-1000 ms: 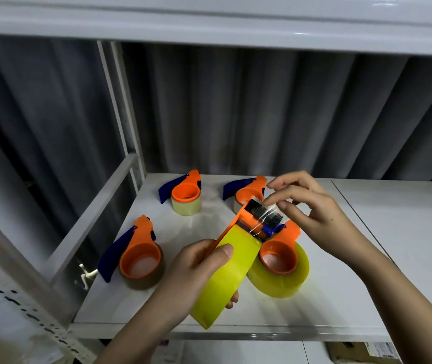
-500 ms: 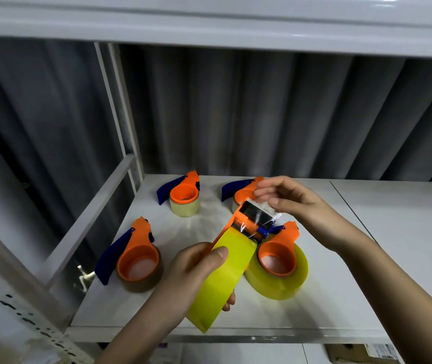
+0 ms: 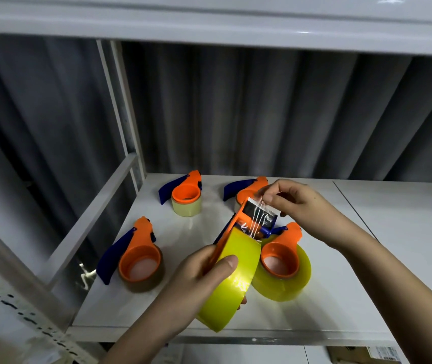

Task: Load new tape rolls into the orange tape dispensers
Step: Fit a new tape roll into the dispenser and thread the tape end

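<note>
Head view showed my left hand curled round the yellow tape roll seated in the orange tape dispenser, thumb pressed on the roll's outer face, the whole thing held tilted in the air above the front middle of the white shelf. My right hand pinched the clear tape end between thumb and fingertips and drew it over the dispenser's head. I judged the roll fairly heavy and stiff, its glossy face slick, so a wrap round its rim and the orange frame seemed the safest hold. The free strip looked thin, limp and sticky, already wrinkled into strands; I judged it likely to fold onto itself unless kept taut, and the serrated blade at the head was best avoided. On the shelf lay four more loaded dispensers: one yellow roll just beside my held one, a brown-rolled one toward the left edge, and two near the back, one partly hidden by my right hand. Grey corrugated panelling closed the back, with another shelf overhead.
</note>
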A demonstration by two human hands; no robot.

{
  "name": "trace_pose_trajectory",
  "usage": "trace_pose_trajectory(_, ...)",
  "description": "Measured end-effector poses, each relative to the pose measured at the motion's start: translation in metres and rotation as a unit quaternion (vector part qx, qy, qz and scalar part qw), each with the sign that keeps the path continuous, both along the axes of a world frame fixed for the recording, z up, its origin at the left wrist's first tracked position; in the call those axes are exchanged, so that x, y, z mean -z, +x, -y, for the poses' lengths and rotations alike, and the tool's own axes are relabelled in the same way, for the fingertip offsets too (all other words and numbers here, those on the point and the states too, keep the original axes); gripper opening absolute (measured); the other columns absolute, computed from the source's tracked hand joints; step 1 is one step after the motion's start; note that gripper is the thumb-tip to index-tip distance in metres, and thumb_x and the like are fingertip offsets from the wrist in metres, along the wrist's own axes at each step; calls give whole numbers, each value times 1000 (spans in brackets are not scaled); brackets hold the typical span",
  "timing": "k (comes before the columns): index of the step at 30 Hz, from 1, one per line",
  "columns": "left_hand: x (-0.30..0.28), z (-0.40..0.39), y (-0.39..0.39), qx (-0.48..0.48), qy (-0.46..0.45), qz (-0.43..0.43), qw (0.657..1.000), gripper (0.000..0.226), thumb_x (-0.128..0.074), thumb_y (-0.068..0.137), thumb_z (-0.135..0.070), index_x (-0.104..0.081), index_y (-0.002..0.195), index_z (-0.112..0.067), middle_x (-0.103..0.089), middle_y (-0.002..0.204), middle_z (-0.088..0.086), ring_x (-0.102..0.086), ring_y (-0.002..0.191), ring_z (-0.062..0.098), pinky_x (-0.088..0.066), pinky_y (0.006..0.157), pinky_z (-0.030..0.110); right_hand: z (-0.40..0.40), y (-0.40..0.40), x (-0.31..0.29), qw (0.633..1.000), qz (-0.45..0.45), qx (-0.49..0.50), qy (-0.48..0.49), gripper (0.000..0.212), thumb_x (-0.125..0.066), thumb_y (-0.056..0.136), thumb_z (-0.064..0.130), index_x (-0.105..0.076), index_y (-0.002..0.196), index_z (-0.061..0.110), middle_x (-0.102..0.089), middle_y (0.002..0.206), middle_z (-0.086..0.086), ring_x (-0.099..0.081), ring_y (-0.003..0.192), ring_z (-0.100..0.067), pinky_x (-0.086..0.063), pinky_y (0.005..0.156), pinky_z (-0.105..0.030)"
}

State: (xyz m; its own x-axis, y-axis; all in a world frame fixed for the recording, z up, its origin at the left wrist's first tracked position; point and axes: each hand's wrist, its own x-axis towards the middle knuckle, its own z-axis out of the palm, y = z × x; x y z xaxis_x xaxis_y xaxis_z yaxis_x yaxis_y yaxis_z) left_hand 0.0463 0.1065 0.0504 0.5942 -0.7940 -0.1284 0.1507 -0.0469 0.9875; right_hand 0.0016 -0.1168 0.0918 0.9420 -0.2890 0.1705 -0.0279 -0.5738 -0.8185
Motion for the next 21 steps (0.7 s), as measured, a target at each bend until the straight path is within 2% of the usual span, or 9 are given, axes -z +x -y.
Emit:
trace_pose_trajectory(2,0,0,2,3,6,-2,1000,38,-56,78,-36,-60,103,-7,-71,74,16,-70,66,27,-55,62,33,-3,0,0,999,-11,17,-33,14,-50,97,16,-57,86,20,-65,88,7,-58,78,-4,-48,61,-16)
trace_pose_trajectory(6,-1,-1,6,24,14,-15,999,40,-56,79,-35,-60,105,-5,-72,76,17,-70,68,27,-56,63,32,-6,0,-6,998,-48,13,-48,12,-47,99,19,-54,90,17,-65,89,-2,-61,81,-18,-54,71,-31)
trace_pose_trajectory(9,-3,-1,9,37,22,-47,998,34,-63,83,-31,-62,103,-3,-72,81,21,-71,69,28,-57,64,32,-12,-1,-10,995,-62,14,-71,13,-47,98,25,-54,90,18,-65,88,-2,-63,83,-21,-54,73,-32)
trace_pose_trajectory(11,-4,1,8,37,31,-78,996,39,-60,80,-33,-63,103,-1,-70,86,25,-70,68,26,-59,64,31,-17,-2,-10,993,-57,17,-98,13,-48,98,27,-53,88,22,-64,85,3,-63,81,-18,-54,76,-36)
trace_pose_trajectory(13,-2,3,4,25,42,-71,996,42,-55,80,-34,-60,107,-2,-69,90,24,-70,65,18,-56,63,26,-23,-3,-9,988,-53,19,-145,14,-49,98,29,-53,87,23,-62,78,11,-61,78,-15,-51,76,-39)
trace_pose_trajectory(15,2,5,1,8,58,-56,997,38,-57,86,-29,-54,114,-3,-68,89,17,-68,61,9,-55,59,21,-31,-4,-9,971,-61,28,-230,14,-47,99,32,-50,89,23,-57,73,15,-59,79,-18,-44,72,-35)
trace_pose_trajectory(17,6,8,0,-3,64,-66,996,37,-57,89,-26,-53,117,-2,-67,88,16,-68,59,9,-55,57,21,-38,-5,-7,958,-54,41,-278,13,-43,100,34,-46,92,25,-60,79,10,-58,81,-23,-41,69,-36)
trace_pose_trajectory(19,7,10,0,0,61,-80,995,31,-57,90,-25,-57,111,-2,-67,88,18,-68,57,11,-55,56,22,-41,-7,-7,955,-47,49,-288,13,-41,100,36,-45,93,25,-65,86,2,-59,82,-26,-44,70,-39)
trace_pose_trajectory(21,8,12,1,2,51,-97,994,21,-56,91,-23,-60,101,-5,-69,77,10,-67,54,10,-54,51,20,-42,-8,-9,952,-53,53,-296,13,-41,100,35,-45,94,24,-66,89,-3,-58,82,-28,-44,70,-40)
